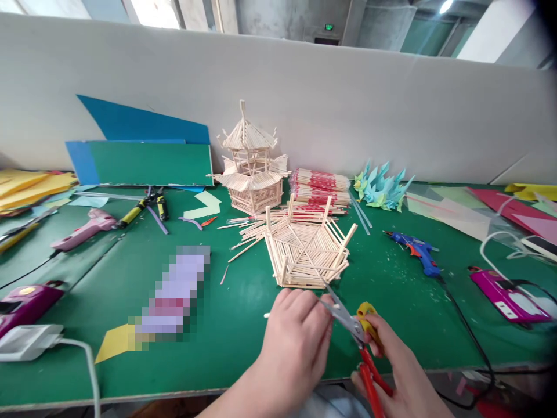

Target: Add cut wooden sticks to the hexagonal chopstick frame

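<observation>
My left hand (296,331) is closed round a thin wooden stick (267,315), whose pale end pokes out on the left; most of it is hidden. In my right hand (398,363) are scissors with red handles (369,377), their metal blades (348,320) parted and reaching toward the fingers of my left hand. A yellow looped piece (368,316) shows at the right fingers; I cannot tell whether it belongs to the scissors. Just beyond my hands sits a six-sided stick base (304,249) with short upright posts.
A stick pagoda (251,168) stands behind, beside bundled sticks (319,188). Loose sticks (248,235) lie left of the base. A blue glue gun (415,249) with a trailing cord is at right, a pink glue gun (85,229) and pliers (134,210) at left. Folded paper (380,187) stands at back.
</observation>
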Demonstrator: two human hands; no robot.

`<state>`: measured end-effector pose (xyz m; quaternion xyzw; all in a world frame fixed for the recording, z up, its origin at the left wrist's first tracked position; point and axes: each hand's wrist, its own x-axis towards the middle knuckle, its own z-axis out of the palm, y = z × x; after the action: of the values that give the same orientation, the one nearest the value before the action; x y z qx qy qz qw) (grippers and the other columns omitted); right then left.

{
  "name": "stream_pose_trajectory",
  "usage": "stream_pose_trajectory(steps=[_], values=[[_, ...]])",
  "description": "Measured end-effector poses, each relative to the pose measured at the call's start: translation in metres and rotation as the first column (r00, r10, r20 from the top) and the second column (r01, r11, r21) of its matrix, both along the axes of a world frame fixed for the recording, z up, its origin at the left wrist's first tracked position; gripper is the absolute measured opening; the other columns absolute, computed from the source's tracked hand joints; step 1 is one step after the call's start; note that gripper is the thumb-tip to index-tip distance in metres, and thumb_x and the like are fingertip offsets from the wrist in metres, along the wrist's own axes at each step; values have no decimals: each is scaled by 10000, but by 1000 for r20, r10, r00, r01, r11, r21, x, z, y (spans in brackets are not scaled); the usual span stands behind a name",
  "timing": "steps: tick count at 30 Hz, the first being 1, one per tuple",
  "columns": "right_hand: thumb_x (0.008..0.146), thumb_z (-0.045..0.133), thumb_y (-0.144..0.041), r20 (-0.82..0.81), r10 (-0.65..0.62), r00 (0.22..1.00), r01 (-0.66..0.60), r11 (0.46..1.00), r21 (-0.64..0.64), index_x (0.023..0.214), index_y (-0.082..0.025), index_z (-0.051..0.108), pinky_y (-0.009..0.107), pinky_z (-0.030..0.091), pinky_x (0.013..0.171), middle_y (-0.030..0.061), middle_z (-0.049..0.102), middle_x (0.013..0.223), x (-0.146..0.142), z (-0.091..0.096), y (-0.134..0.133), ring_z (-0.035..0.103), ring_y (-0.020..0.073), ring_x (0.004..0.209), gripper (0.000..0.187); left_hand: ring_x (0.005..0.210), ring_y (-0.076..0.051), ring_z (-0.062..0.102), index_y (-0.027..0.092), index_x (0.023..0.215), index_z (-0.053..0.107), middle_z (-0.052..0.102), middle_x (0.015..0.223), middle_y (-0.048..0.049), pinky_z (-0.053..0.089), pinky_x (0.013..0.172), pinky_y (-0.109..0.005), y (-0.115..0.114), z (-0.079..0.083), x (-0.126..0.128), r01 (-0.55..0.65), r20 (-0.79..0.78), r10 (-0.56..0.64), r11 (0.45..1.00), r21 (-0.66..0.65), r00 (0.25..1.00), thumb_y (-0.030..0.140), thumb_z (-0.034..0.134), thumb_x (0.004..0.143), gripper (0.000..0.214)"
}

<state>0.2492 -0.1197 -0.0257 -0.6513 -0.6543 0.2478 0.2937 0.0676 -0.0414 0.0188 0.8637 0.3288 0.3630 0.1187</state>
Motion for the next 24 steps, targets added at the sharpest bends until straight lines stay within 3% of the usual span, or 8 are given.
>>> stream_pose_trajectory(steps=[3, 8, 11, 16, 19, 24], values=[[697, 572, -287, -123, -56, 991, 59, 998, 24, 1108, -231, 459, 296, 524, 670, 47, 607, 835, 5, -20, -4, 620, 223, 744, 430, 571, -169, 423, 148, 758, 561, 517, 625, -34, 292, 548, -312, -3, 5, 8, -27, -136, 47, 989, 143, 990, 143, 378, 867, 212], [585, 655, -418, -239, -225, 945, 234, 972, 10, 1058, -288, 530, 370, 532, 618, 47, 613, 796, 2, -38, -7, 616, 295, 707, 506, 578, -179, 418, 128, 836, 567, 510, 654, -38, 293, 545, -337, -6, 14, 20, 26, -230, 24, 978, 209, 973, 154, 420, 812, 152], [588, 660, -435, -240, -234, 942, 241, 971, -1, 1054, -305, 539, 355, 527, 565, 40, 604, 757, -2, -39, -8, 611, 301, 699, 499, 597, -183, 428, 118, 881, 567, 523, 683, -41, 307, 544, -340, -6, 17, 25, 31, -263, 25, 978, 206, 964, 188, 483, 761, 163], [596, 660, -448, -248, -197, 948, 203, 979, -4, 1031, -258, 562, 348, 526, 632, 47, 620, 791, 7, -41, -5, 613, 301, 769, 485, 586, -178, 443, 131, 840, 568, 535, 662, -35, 321, 528, -331, -4, 11, 28, 16, -244, 29, 983, 181, 969, 177, 492, 773, 111], [663, 632, -396, -192, -122, 974, 133, 990, 47, 1118, -221, 488, 340, 519, 714, 69, 613, 902, 11, -39, -6, 608, 272, 828, 508, 558, -164, 440, 151, 799, 562, 526, 629, -27, 345, 532, -308, -2, 6, 24, -8, -121, 19, 996, 91, 992, 141, 399, 848, 170], [753, 570, -312, 24, -54, 998, 52, 996, 70, 1251, -209, 299, 268, 516, 683, 80, 559, 948, -2, -24, -8, 595, 221, 830, 576, 573, -134, 457, 159, 755, 543, 501, 648, -24, 375, 537, -237, 3, 2, 9, 111, 171, -75, 972, -209, 982, 112, 387, 860, 194]])
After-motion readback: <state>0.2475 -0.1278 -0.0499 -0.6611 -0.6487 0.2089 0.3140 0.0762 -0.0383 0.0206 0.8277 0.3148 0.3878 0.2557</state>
